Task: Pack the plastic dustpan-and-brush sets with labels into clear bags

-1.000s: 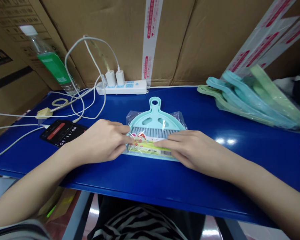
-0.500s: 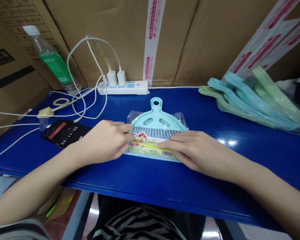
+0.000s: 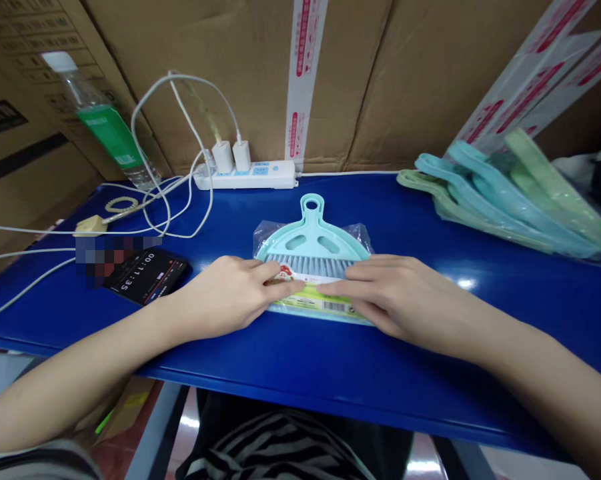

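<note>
A small teal dustpan and brush set (image 3: 311,241) lies in a clear plastic bag on the blue table (image 3: 290,360), handle pointing away from me. A colourful paper label (image 3: 314,300) with a barcode covers its near edge. My left hand (image 3: 233,293) lies flat on the label's left part, fingers stretched out to the right. From the other side my right hand (image 3: 387,290) presses on the label with its fingers stretched to the left. The fingertips of both hands nearly meet at the label's middle.
A black phone (image 3: 147,275) showing a timer lies left of my hands. Behind it are white cables (image 3: 170,200), a white power strip (image 3: 253,175) with two chargers, and a green-labelled bottle (image 3: 105,127). Teal and green bagged items (image 3: 510,193) pile at right. Cardboard boxes (image 3: 380,73) form the back wall.
My left hand has slid to the right along the label, from the bag's left edge to the middle. My right hand has barely moved.
</note>
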{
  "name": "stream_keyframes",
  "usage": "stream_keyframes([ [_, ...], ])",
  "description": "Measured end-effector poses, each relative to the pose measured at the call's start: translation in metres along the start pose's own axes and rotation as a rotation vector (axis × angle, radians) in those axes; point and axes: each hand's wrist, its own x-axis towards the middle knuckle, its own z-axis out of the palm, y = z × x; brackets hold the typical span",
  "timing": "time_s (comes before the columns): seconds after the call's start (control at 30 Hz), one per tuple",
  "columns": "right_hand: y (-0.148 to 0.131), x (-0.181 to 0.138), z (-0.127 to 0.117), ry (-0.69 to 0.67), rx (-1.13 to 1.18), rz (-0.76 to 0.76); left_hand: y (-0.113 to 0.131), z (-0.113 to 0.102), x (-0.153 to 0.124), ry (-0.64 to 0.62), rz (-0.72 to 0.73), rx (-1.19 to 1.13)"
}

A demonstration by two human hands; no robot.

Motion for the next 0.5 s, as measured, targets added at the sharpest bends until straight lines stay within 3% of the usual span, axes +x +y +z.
stream_keyframes([
  [0.5,0.005,-0.005,-0.014,-0.163,0.038,0.129,0.001,-0.006,0.002,-0.081,-0.038,-0.075],
])
